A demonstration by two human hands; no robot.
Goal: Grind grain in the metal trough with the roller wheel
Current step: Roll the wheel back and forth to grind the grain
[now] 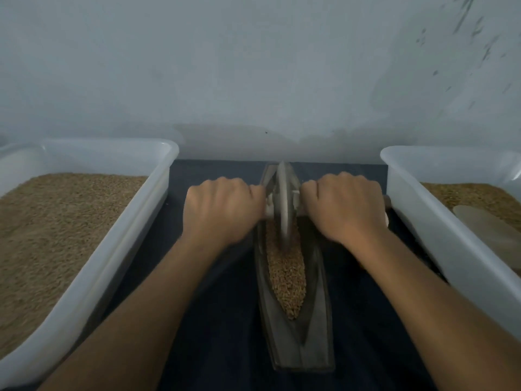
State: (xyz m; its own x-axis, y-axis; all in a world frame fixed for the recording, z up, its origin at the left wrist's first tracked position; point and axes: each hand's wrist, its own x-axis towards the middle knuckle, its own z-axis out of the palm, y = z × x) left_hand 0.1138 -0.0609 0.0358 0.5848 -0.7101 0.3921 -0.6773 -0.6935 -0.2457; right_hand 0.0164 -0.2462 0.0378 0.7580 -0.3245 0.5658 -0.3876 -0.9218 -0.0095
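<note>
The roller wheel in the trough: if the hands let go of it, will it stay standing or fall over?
The roller wheel is a thin disc standing on edge, so it would probably tip sideways. It might also roll along the curved metal trough, though the grain may brake it.

Dim, cool, even light with soft shadows; slight motion blur smears the roller wheel (282,201), and wide-angle distortion bows both tubs at the edges

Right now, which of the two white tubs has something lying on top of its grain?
The right white tub, beside the right hand: a pale flat scoop-like object lies on its grain. The left white tub shows only grain.
</note>
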